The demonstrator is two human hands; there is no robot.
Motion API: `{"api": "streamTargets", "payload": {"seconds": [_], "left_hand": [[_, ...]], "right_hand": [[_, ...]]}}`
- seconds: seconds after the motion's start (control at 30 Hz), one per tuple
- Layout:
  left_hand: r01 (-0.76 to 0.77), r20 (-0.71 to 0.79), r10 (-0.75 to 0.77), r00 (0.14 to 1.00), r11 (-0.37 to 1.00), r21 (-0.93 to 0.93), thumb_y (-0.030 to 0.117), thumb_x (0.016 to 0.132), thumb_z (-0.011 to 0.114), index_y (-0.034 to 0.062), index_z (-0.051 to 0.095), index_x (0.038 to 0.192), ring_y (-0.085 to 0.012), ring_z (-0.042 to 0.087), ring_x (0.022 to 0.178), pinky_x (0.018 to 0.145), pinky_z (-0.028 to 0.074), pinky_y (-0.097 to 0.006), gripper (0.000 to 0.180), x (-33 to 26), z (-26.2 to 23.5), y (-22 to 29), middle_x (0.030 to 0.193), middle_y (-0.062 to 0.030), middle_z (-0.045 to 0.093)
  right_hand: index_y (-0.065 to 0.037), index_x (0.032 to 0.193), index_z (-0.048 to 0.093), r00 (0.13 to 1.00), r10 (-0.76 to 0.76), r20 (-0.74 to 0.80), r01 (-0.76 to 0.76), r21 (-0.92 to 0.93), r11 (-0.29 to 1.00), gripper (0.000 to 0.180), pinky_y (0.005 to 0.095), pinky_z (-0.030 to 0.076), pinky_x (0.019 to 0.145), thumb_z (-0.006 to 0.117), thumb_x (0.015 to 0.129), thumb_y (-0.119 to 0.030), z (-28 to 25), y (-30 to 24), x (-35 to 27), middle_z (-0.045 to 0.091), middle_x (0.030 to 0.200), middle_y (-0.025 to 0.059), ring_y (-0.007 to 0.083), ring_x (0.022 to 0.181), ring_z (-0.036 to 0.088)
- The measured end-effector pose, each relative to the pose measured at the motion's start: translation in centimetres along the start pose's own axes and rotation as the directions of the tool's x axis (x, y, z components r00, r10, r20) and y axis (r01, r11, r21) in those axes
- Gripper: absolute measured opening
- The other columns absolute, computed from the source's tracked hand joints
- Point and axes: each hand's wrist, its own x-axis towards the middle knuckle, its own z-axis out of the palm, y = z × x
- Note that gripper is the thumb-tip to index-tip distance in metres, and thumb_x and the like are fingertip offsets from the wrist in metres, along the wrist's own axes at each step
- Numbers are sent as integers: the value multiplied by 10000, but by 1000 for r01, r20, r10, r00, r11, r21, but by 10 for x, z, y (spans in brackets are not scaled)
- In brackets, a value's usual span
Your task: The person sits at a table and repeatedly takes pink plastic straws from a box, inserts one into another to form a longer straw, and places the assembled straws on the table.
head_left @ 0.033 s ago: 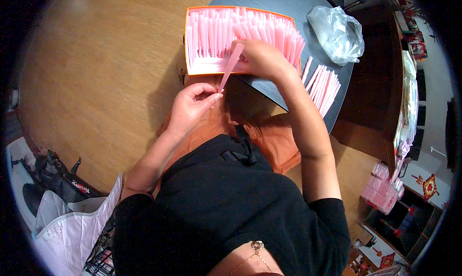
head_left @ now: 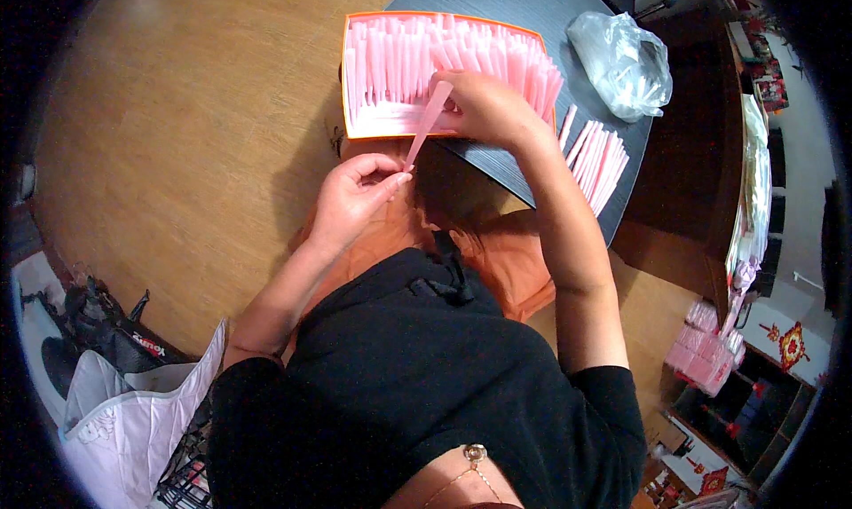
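Note:
A slim pink tapered tube (head_left: 428,123) slants between my two hands, its narrow end low and its wider end up. My left hand (head_left: 355,194) pinches the narrow tip between thumb and fingertips. At the wide end, my right hand (head_left: 488,110) curls its fingers round the tube, and its fingertips are partly hidden. Behind and under the right hand is an orange-rimmed box (head_left: 345,83) holding rows of similar pink tubes (head_left: 390,61), most standing on end. Several pink tubes lie flat along the box's near side.
The box rests partly on a dark table (head_left: 497,167). On the table's right lie a bunch of thin pink sticks (head_left: 602,158) and a crumpled clear plastic bag (head_left: 621,65). Pink packs (head_left: 706,349) are at the far right. A pale quilted cloth (head_left: 133,429) is at lower left.

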Motion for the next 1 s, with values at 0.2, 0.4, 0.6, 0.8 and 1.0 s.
{"api": "streamTargets", "payload": {"seconds": [0.2, 0.4, 0.6, 0.8, 1.0], "left_hand": [[-60, 16, 59, 998, 997, 43, 101, 891, 692, 24, 666, 1001, -36, 577, 747, 639, 473, -188, 137, 0, 5, 0, 911, 5, 668], [-108, 41, 105, 994, 991, 83, 94, 894, 684, -3, 668, 993, -59, 585, 789, 691, 485, -208, 140, 1, 8, 1, 920, -11, 665], [-109, 63, 102, 993, 987, 119, 79, 893, 677, -16, 658, 997, -79, 596, 848, 747, 494, -221, 142, 0, 9, 5, 943, -27, 663], [-110, 61, 102, 993, 983, 145, 84, 894, 676, -15, 658, 989, -85, 602, 856, 754, 496, -223, 139, 0, 9, 3, 947, -33, 663], [-121, 67, 111, 992, 979, 165, 93, 891, 680, -12, 662, 996, -88, 607, 863, 758, 502, -229, 150, 1, 8, 1, 952, -37, 666]], "right_hand": [[-7, 1004, 585, 971, 154, -182, 4, 659, 752, 174, 241, 515, 722, 648, 842, 5, -33, -7, -23, 602, 897, 34, 95, 793, 600], [-9, 963, 610, 948, 243, -207, 121, 938, 325, 177, 251, 468, 647, 720, 840, -74, -45, -18, -38, 616, 931, 64, 114, 757, 586], [-25, 928, 633, 949, 171, -264, 180, 902, 392, 153, 290, 472, 822, 734, 828, -82, -47, -23, -47, 603, 1017, 72, 151, 951, 586], [-40, 935, 639, 962, 131, -240, 157, 876, 457, 121, 316, 464, 917, 715, 845, -65, -53, -29, -49, 601, 1052, 71, 167, 1032, 579], [-43, 965, 639, 970, 102, -221, 140, 849, 510, 149, 302, 484, 886, 723, 849, -84, -50, -28, -50, 607, 1057, 50, 153, 1021, 587]]}}
